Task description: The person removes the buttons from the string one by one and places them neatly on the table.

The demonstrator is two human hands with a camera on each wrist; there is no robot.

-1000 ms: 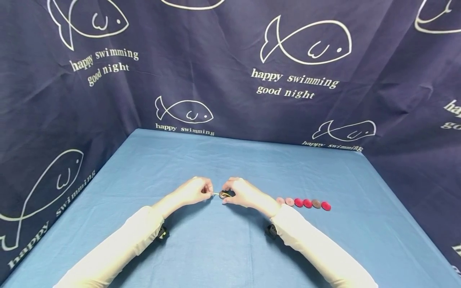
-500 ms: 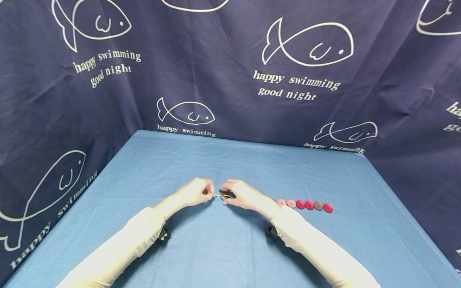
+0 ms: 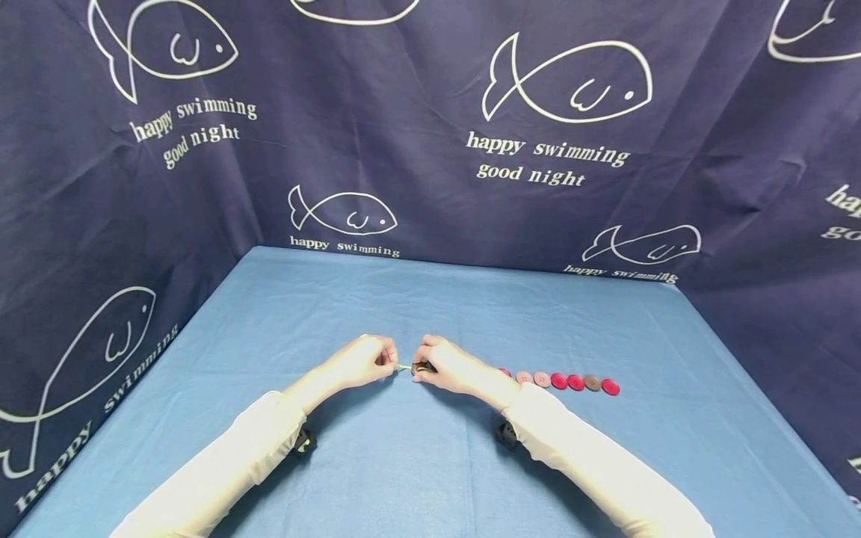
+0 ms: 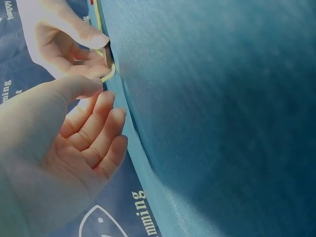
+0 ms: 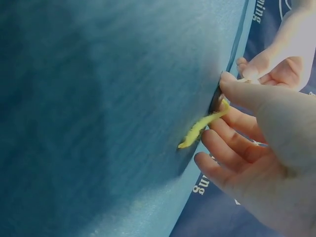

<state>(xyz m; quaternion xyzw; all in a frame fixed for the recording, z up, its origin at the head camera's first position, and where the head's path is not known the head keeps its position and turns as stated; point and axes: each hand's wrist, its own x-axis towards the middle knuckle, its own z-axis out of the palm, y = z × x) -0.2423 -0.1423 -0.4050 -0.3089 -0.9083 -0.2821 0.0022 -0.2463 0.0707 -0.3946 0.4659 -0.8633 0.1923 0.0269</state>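
Observation:
In the head view my left hand (image 3: 363,360) and right hand (image 3: 451,364) meet over the middle of the table. The right thumb and fingers hold a dark brown button (image 3: 421,368) by its edge. A yellow string (image 5: 195,133) passes at the button, its loose end hanging on the right hand's side in the right wrist view. Between thumb and forefinger, the left hand pinches the string's other end, just left of the button. Seen from the left wrist, the button (image 4: 106,56) is nearly edge-on, and the left hand's other fingers are loosely bent.
Right of the right wrist lies a row of several loose buttons: pink (image 3: 542,379), red (image 3: 575,382) and brown (image 3: 592,382). The forearm partly covers the row's left end. A blue cloth (image 3: 403,463) covers the table, and a dark fish-print curtain (image 3: 430,149) surrounds it.
The button has tilted, and the right fingers cover more of it. More of a red button shows at the row's left end. The left hand keeps its pinch on the string almost in place.

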